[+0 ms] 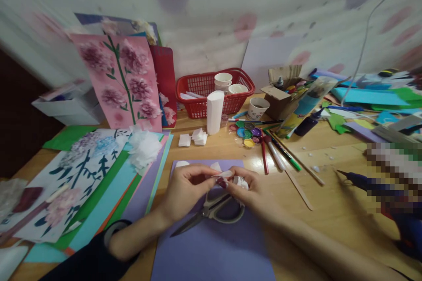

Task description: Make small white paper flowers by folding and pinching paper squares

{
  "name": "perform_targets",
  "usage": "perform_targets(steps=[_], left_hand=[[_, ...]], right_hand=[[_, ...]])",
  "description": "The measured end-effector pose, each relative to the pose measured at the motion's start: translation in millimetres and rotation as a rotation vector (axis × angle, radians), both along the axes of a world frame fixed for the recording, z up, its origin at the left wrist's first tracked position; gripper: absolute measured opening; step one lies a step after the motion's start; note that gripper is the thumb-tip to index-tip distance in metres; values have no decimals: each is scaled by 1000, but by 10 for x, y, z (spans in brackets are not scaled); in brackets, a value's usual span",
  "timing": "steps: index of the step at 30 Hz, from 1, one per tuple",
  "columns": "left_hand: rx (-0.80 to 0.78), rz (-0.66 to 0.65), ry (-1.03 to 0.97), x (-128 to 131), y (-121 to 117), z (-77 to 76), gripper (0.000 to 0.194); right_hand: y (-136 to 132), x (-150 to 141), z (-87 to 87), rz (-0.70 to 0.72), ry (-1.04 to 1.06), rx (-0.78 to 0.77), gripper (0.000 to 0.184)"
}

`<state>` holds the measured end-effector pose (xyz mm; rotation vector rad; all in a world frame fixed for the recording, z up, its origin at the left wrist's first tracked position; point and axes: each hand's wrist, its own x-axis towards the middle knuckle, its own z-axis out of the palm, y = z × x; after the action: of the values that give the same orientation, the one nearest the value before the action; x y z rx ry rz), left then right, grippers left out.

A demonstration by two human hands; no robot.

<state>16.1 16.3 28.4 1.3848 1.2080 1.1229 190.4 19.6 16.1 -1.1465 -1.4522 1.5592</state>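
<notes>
- White paper, right at the fingertips: a small slip [225, 174] caught between the left hand [186, 188] and the right hand [253, 192], both pinching it from either side.
- Left hand: thumb and forefinger closed on the slip's near side, wrist coming out of a dark sleeve.
- Right hand: grasping too, and a crumpled white bundle [241, 182] pokes out under its curled fingers, ruffled and layered; the slip itself looks thin, pale and slightly curved, partly hidden by the fingers.
- Just below both hands, scissors [208, 210] with pale grey handles, blades angled toward the lower left.
- Under those, a purple sheet [211, 257] flat on the worktop [306, 232], with more white scraps peeping out behind the hands.
- Beyond the sheet, two low stacks of white squares [184, 140], one neat, one fanned, beside a tall white roll [214, 114] standing upright.
- Further out: a red basket [193, 109] holding paper cups, little paint pots [248, 133] near some brushes, and, off to the left, a fluffy white paper flower [144, 149] on coloured sheets.
</notes>
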Motion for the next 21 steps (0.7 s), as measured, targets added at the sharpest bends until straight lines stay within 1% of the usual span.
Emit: perform_targets(steps=[2,3,6,7,8,10,12,14,16,18,20,21], left_hand=[[-1,46,11,-58,55,31,7],[9,86,31,-132,108,68,10],[107,196,139,-523,321,252,18],[173,276,189,-689,394,322,21],[208,352,265,-860,463,385,24],[180,384,541,-1184,581,463,30],[150,412,650,-1445,677,458,30],[137,426,742,-1622,745,401,21],[138,401,827,-1708,778,352,14],[179,376,895,-1694,763,357,13],[260,390,943,-1562,695,417,15],[316,405,955,-1449,640,456,17]], right_hand=[[-8,1,19,14,-21,16,34],[-11,1,32,19,-37,19,34],[-8,1,63,0,-76,28,36],[-4,1,64,-14,-86,30,37],[0,2,58,-32,-89,31,38],[9,5,15,-56,-79,5,40],[20,10,-63,-57,-31,-53,41],[34,9,-149,-72,45,-99,42],[48,-2,-211,-80,115,-135,41],[59,-24,-226,-72,241,-213,39],[65,-47,-198,-64,380,-314,38],[67,-56,-175,-60,446,-362,37]])
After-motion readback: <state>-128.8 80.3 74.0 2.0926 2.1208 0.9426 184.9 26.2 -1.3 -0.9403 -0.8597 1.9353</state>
